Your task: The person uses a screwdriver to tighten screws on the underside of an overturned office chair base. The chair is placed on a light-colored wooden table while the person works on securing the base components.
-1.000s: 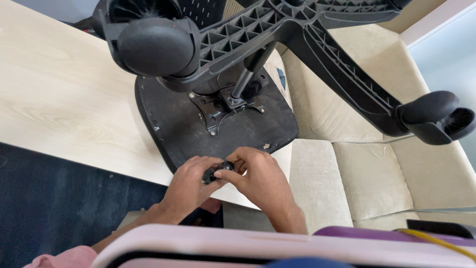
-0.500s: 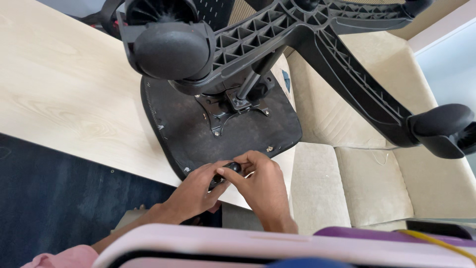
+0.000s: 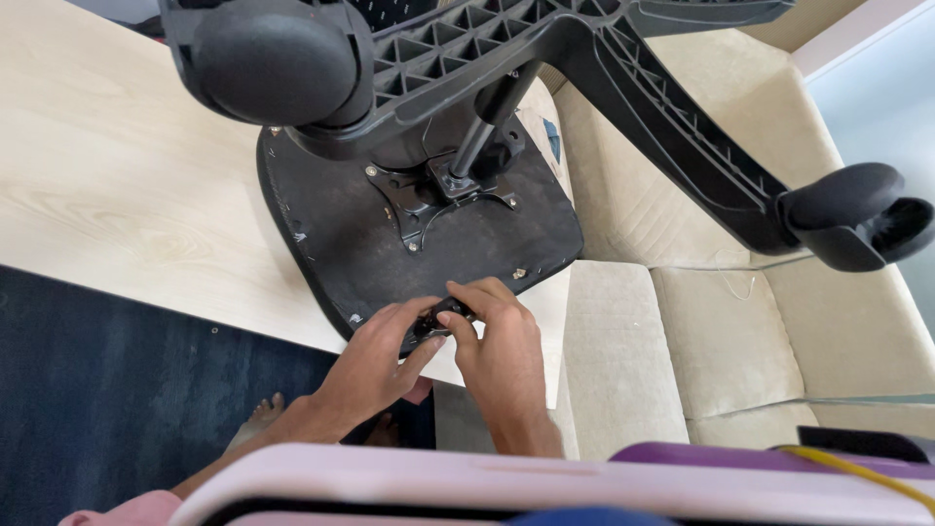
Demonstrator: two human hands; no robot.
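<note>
Black upturned chair seat (image 3: 429,244) lies underside-up on pale wooden table (image 3: 107,195), near edge overhanging. Left hand (image 3: 375,365) and right hand (image 3: 502,341) meet at seat's near edge, fingers pinched narrow on small black part (image 3: 443,317); part type cannot be told. Star base (image 3: 604,88) with castor (image 3: 273,58) looms above; second castor (image 3: 852,214) far right. Beige sofa (image 3: 730,341) right, dark blue rug (image 3: 107,390) left

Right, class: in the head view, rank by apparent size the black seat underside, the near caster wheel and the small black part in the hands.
1. black seat underside
2. near caster wheel, enlarged by nearness to the camera
3. small black part
</note>
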